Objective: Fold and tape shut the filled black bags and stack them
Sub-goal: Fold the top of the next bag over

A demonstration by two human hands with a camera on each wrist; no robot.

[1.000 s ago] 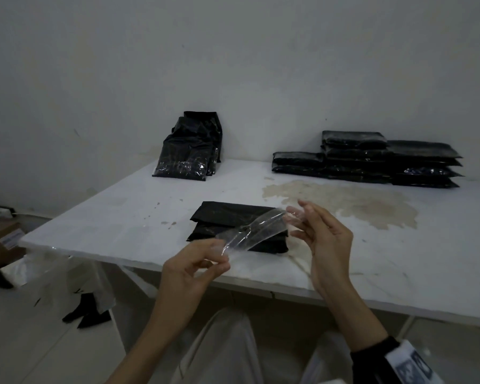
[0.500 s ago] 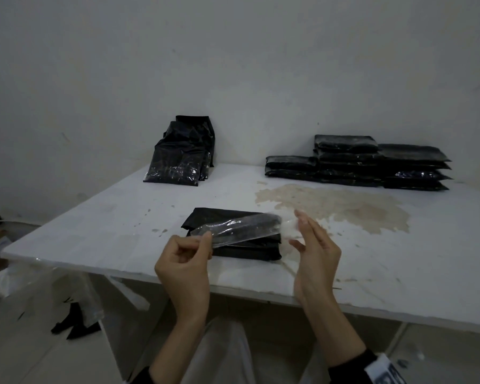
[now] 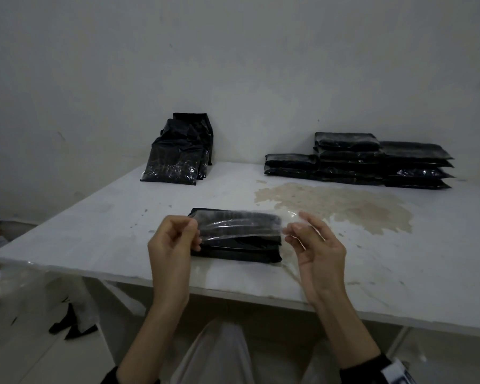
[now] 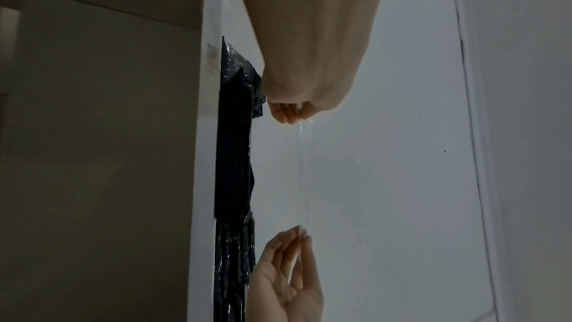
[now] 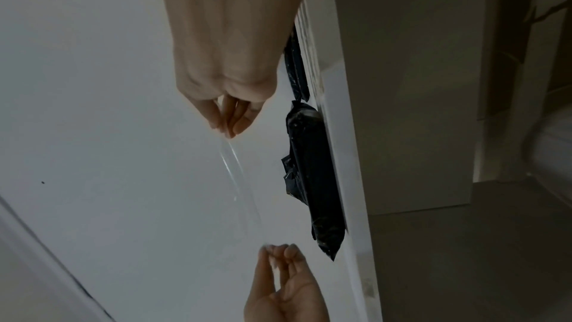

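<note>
- The folded black bag (image 3: pixel 234 239) lies flat near the front edge of the white table (image 3: pixel 94 234), right before the person, its flap turned over on top; no tape looks stuck to it yet, so it seems folded but not sealed.
- A strip of clear tape (image 3: pixel 240 225) is stretched level just above the bag, running along its length, probably so it can come down flat across the fold without wrinkling.
- The left hand (image 3: pixel 175 242) pinches the strip's left end between thumb and curled fingers; the wrist views show those fingertips pressed together on it.
- The right hand (image 3: pixel 315 245) pinches the other end between thumb and fingertips, the remaining fingers loosely spread, which keeps them off the sticky side.
- Pulling from both ends keeps the strip taut; slack would likely let it curl and stick to itself.
- At the back right, sealed bags (image 3: pixel 372 162) lie flat in a stack by the wall, presumably where this one goes next.
- At the back left, more bags (image 3: pixel 178 159) lean upright against the wall, apparently waiting their turn.
- A brown stain (image 3: pixel 344 206) marks the table between the stack and the right hand.
</note>
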